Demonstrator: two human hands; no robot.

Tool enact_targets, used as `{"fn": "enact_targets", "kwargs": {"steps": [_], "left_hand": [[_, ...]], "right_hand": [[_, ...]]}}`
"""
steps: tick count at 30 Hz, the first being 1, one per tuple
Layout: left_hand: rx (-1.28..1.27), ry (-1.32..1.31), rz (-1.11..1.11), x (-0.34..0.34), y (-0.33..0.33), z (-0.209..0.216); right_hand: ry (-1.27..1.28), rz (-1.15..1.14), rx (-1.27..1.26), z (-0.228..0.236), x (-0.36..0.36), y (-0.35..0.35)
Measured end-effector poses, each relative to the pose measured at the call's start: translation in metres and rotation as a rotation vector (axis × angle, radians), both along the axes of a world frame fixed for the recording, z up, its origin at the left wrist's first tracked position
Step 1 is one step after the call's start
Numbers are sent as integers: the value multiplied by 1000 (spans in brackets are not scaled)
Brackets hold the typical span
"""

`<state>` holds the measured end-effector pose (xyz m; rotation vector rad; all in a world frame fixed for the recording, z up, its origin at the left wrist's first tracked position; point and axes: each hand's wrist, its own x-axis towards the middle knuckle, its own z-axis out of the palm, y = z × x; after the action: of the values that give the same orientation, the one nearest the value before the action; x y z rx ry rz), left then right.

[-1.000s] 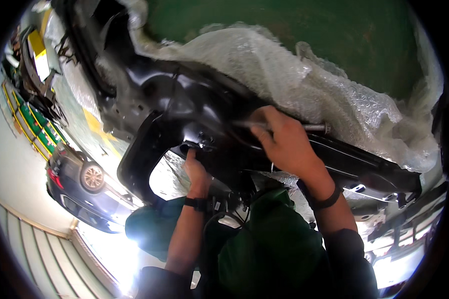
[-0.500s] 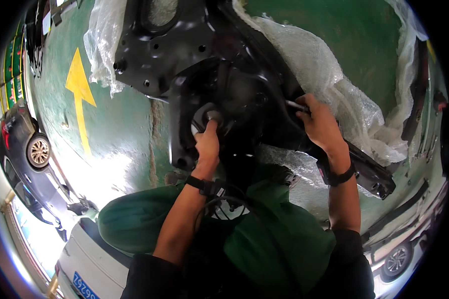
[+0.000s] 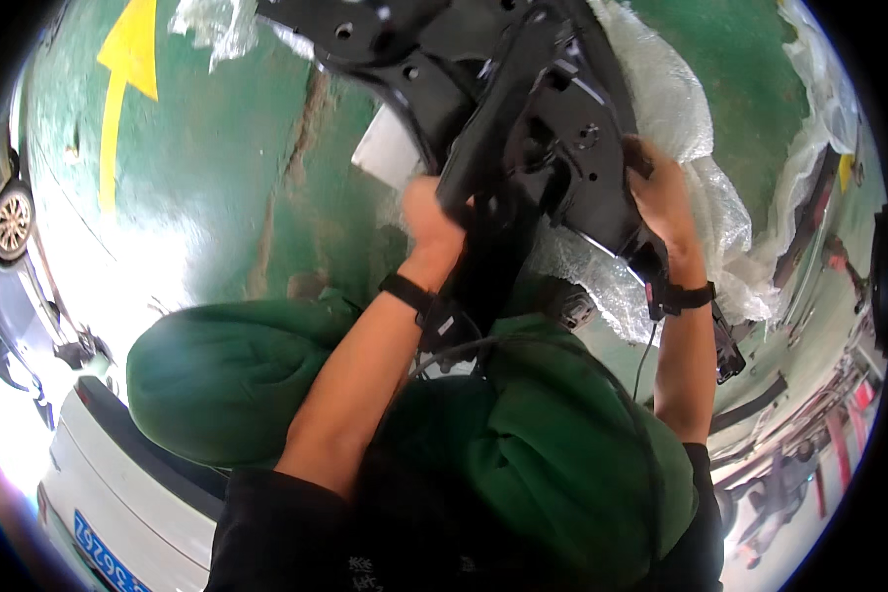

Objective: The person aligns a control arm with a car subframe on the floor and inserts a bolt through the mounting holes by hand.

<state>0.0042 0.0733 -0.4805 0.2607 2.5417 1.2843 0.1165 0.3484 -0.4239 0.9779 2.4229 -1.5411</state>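
A large black metal car subframe (image 3: 582,148) stands tilted in front of me, with round holes and box-shaped arms. My left hand (image 3: 432,219) is closed round the lower end of its left arm; the fingertips are hidden behind the metal. At its right edge my right hand (image 3: 664,197) grips the frame, fingers curled over the rim and partly lost in shadow. Whether a small tool is also in that hand cannot be seen. Crumpled clear bubble wrap (image 3: 676,109) lies under and beside the subframe.
A pale flat sheet (image 3: 390,148) shows beneath the subframe's left side. The green floor bears a yellow arrow (image 3: 128,59). A white car (image 3: 133,464) is close at lower left, a dark car (image 3: 10,247) farther left. A person (image 3: 784,483) is at right.
The subframe has tipped, showing another side. My left hand has gone from a round recess to the left arm's edge. The metal rod in my right hand no longer shows. The view has shifted.
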Motion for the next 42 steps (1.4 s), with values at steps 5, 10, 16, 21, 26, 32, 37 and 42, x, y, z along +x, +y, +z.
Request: {"fn": "enact_targets", "kwargs": {"steps": [5,10,16,21,26,32,37,42], "left_hand": [[-90,30,-22,-4,-1,-16],[-126,-169,162,-6,3,-17],[-29,-555,406,-20,17,-5],[61,-750,489,-25,17,11],[174,-776,497,-27,24,21],[211,-852,525,-28,29,39],[225,-840,489,-29,21,27],[74,-782,444,-27,23,31]], "right_hand": [[-110,90,129,-4,-9,0],[-163,144,92,-3,-18,0],[-92,106,-25,-22,-10,12],[-63,175,-103,-36,-16,27],[-77,277,86,-39,-11,32],[-141,197,-30,-41,-11,26],[-23,202,-106,-28,-18,18],[-86,271,6,-37,-13,26]]}}
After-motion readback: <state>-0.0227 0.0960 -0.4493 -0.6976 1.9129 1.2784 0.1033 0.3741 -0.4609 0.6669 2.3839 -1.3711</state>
